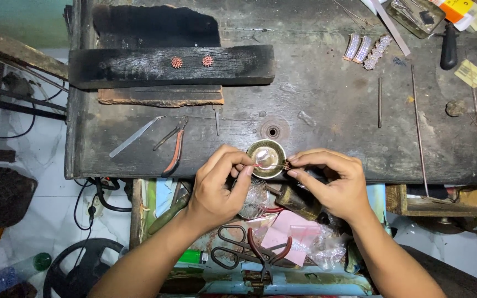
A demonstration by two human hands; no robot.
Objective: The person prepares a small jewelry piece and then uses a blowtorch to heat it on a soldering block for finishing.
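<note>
My left hand (219, 185) pinches a thin reddish wire (265, 165) that runs right over a small round metal dish (266, 158) at the bench's front edge. My right hand (332, 182) pinches a tiny copper-coloured piece (286, 164) at the wire's right end, beside the dish. Both hands hover at the front edge of the dark, scorched workbench (316, 105). Two small round reddish ornaments (176, 62) (207, 60) lie on a charred wooden block (167, 67) at the back left.
Tweezers (135, 136) and orange-handled pliers (175, 148) lie left of the dish. Three jewelled strips (365, 49) and long metal rods (418, 127) lie at the right. An open drawer below holds scissors (237, 249), red pliers (269, 253), pink packets (288, 229) and plastic bags.
</note>
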